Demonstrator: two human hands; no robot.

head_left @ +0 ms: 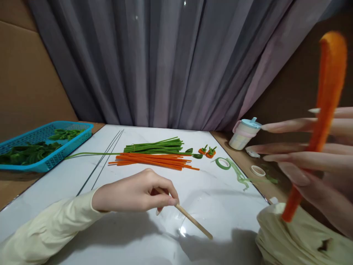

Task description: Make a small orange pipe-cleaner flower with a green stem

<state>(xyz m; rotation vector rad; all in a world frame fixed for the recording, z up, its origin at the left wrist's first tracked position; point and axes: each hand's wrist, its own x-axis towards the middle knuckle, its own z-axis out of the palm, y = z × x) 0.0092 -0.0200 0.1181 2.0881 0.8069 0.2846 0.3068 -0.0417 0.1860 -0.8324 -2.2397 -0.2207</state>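
My left hand is closed around one end of a thin wooden stick, which slants down to the right over the white tabletop. Raised close to the camera at the right, my right hand pinches an orange pipe cleaner. This fuzzy strand is bent over into a loop at its top, and its lower end hangs below the fingers. Beyond my left hand lie a pile of loose orange pipe cleaners and a bundle of green pipe cleaners.
Small orange-and-green pipe-cleaner pieces sit near a roll of green tape. A blue basket with green pieces stands at the left. Dark thin wires lie beside it. At the right are a lidded cup and a white ring.
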